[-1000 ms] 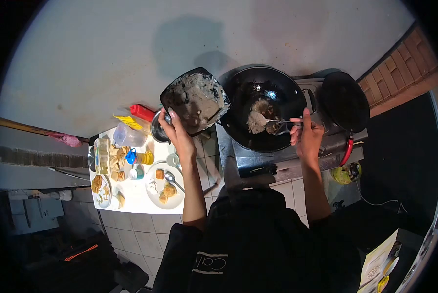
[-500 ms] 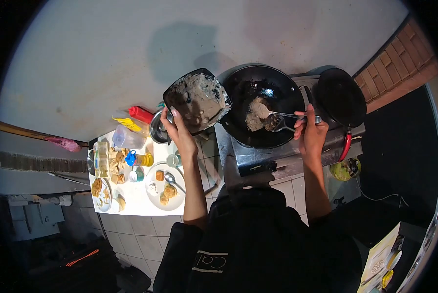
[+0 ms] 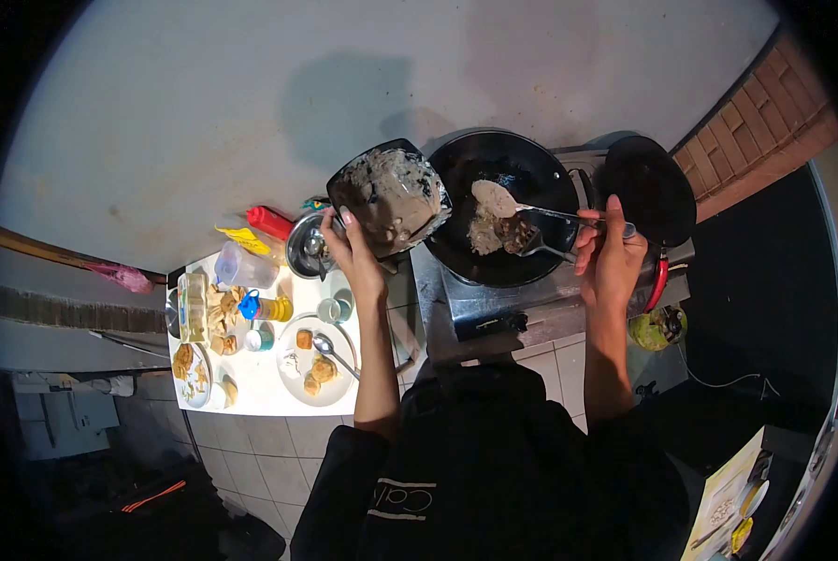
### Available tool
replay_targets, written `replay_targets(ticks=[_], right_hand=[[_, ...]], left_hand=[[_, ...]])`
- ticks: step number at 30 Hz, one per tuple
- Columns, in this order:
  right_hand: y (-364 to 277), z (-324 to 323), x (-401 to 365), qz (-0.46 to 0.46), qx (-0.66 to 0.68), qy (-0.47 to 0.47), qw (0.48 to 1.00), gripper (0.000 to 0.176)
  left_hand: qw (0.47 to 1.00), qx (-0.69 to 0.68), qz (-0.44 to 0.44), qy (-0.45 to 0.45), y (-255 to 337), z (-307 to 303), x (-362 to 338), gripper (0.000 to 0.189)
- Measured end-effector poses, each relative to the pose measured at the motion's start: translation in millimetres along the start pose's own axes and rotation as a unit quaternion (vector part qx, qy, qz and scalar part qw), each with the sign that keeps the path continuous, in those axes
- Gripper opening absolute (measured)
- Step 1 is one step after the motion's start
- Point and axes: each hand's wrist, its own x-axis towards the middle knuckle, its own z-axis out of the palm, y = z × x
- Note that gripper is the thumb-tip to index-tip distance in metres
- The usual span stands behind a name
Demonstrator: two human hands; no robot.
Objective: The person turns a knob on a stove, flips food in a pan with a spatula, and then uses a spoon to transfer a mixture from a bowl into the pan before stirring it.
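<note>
My left hand (image 3: 355, 254) grips a black square bowl (image 3: 341, 190) by its near left edge. The bowl is tipped, and thick greyish batter (image 3: 396, 201) coats its inside. In my right hand (image 3: 614, 254) are two metal utensils whose handles run in between the fingers. One is a spoon (image 3: 555, 214) heaped with batter, held over a black wok (image 3: 545, 173). The other, which looks like a second spoon (image 3: 533, 246), sits lower, beside a lump of batter (image 3: 484, 234) in the wok. How the fingers close around each handle is partly hidden.
The wok stands on a metal stove (image 3: 480, 304). A black pan (image 3: 648, 192) with a red handle lies to its right. At left, a white table (image 3: 260, 393) holds a plate (image 3: 293, 388) with fried pieces and a spoon, a metal bowl (image 3: 299, 245), bottles and cups.
The loaded spoon has risen and shifted slightly, with its batter now clearer of the lump below. My right hand has moved right, and the black bowl has moved a little right and down.
</note>
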Motion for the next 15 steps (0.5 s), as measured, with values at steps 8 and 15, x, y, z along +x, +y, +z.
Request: replay_targets(ticks=[8,15], right_hand=[[6.4,28.9,-10.6,-0.019,-0.050,-0.120,0.991,0.039],[13.2,32.6,-8.7,-0.058,-0.113,-0.242,0.962,0.024]], left_hand=[[0.997,-0.043,-0.010,-0.057,4.7,9.0,-14.4,0.045],[0.996,-0.054,-0.003,-0.071,18.7,15.7,-24.1,0.047]])
